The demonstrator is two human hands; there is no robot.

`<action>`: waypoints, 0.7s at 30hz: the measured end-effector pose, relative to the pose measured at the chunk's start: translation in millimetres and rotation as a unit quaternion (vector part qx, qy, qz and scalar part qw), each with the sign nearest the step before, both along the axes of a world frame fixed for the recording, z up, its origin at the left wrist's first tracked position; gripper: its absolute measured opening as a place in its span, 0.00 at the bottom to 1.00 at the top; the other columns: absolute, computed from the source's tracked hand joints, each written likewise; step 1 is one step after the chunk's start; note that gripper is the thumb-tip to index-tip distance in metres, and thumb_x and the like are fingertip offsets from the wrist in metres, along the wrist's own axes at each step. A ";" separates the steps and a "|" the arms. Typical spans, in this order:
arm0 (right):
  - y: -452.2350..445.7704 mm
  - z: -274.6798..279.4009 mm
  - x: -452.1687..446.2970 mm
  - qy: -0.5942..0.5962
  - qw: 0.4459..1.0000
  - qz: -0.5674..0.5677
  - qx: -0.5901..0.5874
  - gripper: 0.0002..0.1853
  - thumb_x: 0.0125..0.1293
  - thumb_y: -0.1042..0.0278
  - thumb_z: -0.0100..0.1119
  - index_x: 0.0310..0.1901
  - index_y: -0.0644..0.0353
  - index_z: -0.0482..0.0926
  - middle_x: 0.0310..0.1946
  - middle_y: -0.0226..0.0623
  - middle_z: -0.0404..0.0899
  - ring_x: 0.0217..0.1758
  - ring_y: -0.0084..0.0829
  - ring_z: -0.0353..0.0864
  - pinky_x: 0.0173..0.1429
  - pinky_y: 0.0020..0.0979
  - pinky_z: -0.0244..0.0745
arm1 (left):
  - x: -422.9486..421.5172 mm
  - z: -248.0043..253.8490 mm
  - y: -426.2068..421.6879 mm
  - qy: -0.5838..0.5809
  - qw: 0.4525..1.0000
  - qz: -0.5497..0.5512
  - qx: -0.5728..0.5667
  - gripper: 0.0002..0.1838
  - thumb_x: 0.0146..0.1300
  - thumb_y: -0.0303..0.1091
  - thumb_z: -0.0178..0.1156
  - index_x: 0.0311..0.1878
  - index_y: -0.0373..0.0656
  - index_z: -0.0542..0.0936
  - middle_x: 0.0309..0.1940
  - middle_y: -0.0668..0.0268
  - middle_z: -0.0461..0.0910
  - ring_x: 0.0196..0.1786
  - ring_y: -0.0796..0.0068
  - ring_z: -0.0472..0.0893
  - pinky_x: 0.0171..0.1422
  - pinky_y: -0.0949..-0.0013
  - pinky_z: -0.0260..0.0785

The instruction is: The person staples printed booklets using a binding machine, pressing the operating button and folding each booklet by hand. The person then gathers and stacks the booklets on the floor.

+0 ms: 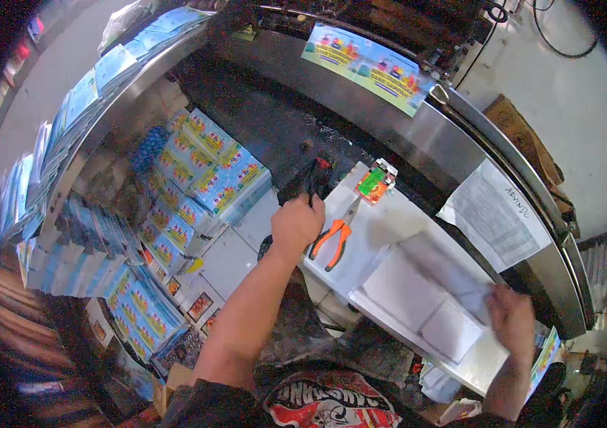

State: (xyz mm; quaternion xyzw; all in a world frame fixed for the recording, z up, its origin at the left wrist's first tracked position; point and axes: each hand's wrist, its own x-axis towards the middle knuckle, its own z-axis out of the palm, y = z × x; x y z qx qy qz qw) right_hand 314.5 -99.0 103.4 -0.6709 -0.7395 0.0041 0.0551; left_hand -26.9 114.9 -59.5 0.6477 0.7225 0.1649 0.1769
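Observation:
My left hand [298,222] is closed around a dark object [310,178] with a red spot, over the left end of a white work surface [368,250]. Just right of it lie orange-handled pliers [332,242], beside a small orange and green box [376,181]. My right hand [511,314] is at the right end of the surface, blurred, with its fingers curled at the edge of a blurred pale sheet [450,267]. White paper pieces [414,292] lie on the surface to its left.
Stacks of printed colourful sheets [203,167] stand on the left, with more booklets [82,100] along a metal ledge. A printed sheet [368,65] and a handwritten paper [497,214] rest on the metal rail. Cardboard [524,135] lies behind it.

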 end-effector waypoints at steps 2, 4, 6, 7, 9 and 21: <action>16.6 20.7 29.8 0.029 0.980 -0.197 -0.014 0.14 0.65 0.72 0.57 0.51 0.65 0.81 0.43 0.52 0.83 0.47 0.42 0.84 0.53 0.36 0.75 | 0.2 5.9 -0.9 0.000 1.000 -0.006 -0.003 0.24 0.67 0.49 0.45 0.40 0.37 0.83 0.34 0.44 0.83 0.40 0.43 0.84 0.50 0.46 0.75; 38.5 43.9 85.4 0.040 0.975 -0.186 0.117 0.19 0.68 0.73 0.53 0.61 0.65 0.75 0.55 0.53 0.79 0.62 0.41 0.78 0.65 0.35 0.71 | -0.8 7.4 -0.1 0.000 1.000 -0.009 -0.004 0.24 0.67 0.48 0.45 0.40 0.36 0.83 0.34 0.44 0.83 0.40 0.43 0.83 0.50 0.46 0.75; 70.2 63.2 109.1 -0.003 0.930 -0.177 0.322 0.20 0.68 0.76 0.50 0.61 0.56 0.76 0.54 0.48 0.81 0.57 0.41 0.81 0.58 0.38 0.76 | -0.1 6.9 -0.4 0.003 1.000 -0.008 -0.009 0.24 0.67 0.48 0.45 0.41 0.36 0.82 0.35 0.44 0.83 0.40 0.43 0.83 0.49 0.46 0.75; 88.3 72.7 96.7 -0.041 0.926 -0.163 0.338 0.21 0.68 0.76 0.50 0.62 0.54 0.75 0.56 0.46 0.80 0.58 0.41 0.81 0.58 0.36 0.76 | 0.3 7.4 -0.5 0.005 1.000 -0.010 -0.010 0.24 0.67 0.48 0.45 0.41 0.36 0.82 0.35 0.44 0.83 0.40 0.43 0.83 0.49 0.46 0.75; 122.1 70.1 97.9 -0.083 0.924 -0.120 0.354 0.23 0.68 0.77 0.50 0.64 0.50 0.74 0.58 0.43 0.79 0.60 0.40 0.80 0.60 0.37 0.76 | 0.7 9.2 -1.1 0.001 1.000 -0.003 -0.008 0.24 0.67 0.48 0.45 0.41 0.37 0.82 0.34 0.45 0.83 0.40 0.44 0.84 0.48 0.47 0.75; 58.1 -47.6 22.4 0.016 0.997 -0.080 0.008 0.14 0.57 0.69 0.65 0.46 0.59 0.81 0.42 0.48 0.82 0.42 0.50 0.83 0.46 0.44 0.77 | 0.4 4.2 -3.2 0.006 0.999 -0.007 0.032 0.23 0.67 0.47 0.46 0.37 0.38 0.83 0.32 0.47 0.84 0.37 0.46 0.84 0.45 0.48 0.77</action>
